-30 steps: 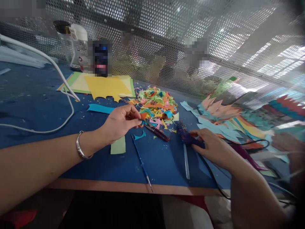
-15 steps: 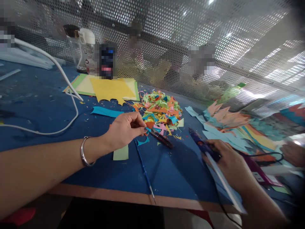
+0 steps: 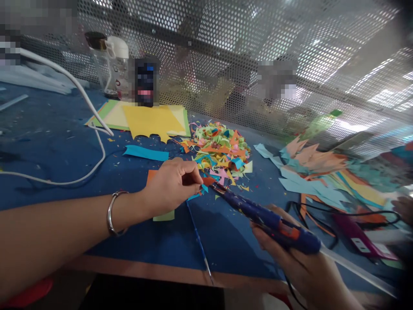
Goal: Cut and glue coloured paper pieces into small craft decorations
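My left hand [image 3: 174, 185] pinches small paper pieces, one orange [image 3: 208, 181] and one blue [image 3: 204, 188], between thumb and fingertips. My right hand [image 3: 290, 258] is wrapped round a dark blue hot glue gun [image 3: 271, 217], with a long whitish glue stick [image 3: 358, 272] coming out of its back end. The gun's tip is at the orange piece; whether it touches I cannot tell. Below my left hand lie a pale green paper [image 3: 164, 216] and a thin blue brush-like tool [image 3: 198, 239]. An orange paper [image 3: 151, 175] is partly hidden behind the hand.
A heap of colourful paper scraps [image 3: 222, 146] lies beyond my hands. Yellow and green sheets [image 3: 145, 120], a blue strip [image 3: 146, 153] and a white cable [image 3: 80, 94] are to the left. On the right are pointed paper shapes [image 3: 316, 159], a purple power strip [image 3: 358, 237] and another person's hand [image 3: 403, 206].
My right hand has brought the glue gun left, up to the orange paper in my left hand. The left hand has shifted slightly right and down, still pinching.
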A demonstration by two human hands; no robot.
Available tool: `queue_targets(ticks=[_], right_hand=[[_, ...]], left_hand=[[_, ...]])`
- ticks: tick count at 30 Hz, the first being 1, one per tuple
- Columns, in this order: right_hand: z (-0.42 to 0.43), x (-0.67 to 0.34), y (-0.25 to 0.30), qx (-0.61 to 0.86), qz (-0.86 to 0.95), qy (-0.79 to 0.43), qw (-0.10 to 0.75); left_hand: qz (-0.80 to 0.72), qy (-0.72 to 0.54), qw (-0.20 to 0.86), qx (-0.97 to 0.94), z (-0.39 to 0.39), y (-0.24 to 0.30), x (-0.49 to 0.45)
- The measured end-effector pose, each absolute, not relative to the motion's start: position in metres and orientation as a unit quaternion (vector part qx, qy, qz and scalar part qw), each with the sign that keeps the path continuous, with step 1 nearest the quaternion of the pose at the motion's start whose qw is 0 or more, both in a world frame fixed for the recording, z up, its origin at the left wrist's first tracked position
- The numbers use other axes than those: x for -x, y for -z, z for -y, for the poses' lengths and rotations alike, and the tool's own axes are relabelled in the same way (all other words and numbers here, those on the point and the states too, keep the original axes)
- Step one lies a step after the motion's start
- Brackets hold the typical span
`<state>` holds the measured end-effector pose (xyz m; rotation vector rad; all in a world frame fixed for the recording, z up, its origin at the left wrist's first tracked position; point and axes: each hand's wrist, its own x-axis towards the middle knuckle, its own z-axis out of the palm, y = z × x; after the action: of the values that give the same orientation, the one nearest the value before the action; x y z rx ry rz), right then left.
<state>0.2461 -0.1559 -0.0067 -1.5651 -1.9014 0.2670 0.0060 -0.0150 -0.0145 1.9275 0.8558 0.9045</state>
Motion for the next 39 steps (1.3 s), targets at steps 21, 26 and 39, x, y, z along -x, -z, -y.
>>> queue_targets(ticks=[21, 26, 39], right_hand=[[0.157, -0.237, 0.007, 0.580, 0.753, -0.122, 0.285], [0.158, -0.235, 0.008, 0.586, 0.747, -0.118, 0.292], [0.158, -0.239, 0.009, 0.563, 0.769, -0.109, 0.283]], left_hand=[[-0.308, -0.323, 0.430, -0.785, 0.025, 0.012, -0.006], [-0.309, -0.322, 0.441, -0.779, 0.026, 0.013, -0.006], [-0.312, -0.321, 0.445, -0.776, 0.025, 0.014, -0.007]])
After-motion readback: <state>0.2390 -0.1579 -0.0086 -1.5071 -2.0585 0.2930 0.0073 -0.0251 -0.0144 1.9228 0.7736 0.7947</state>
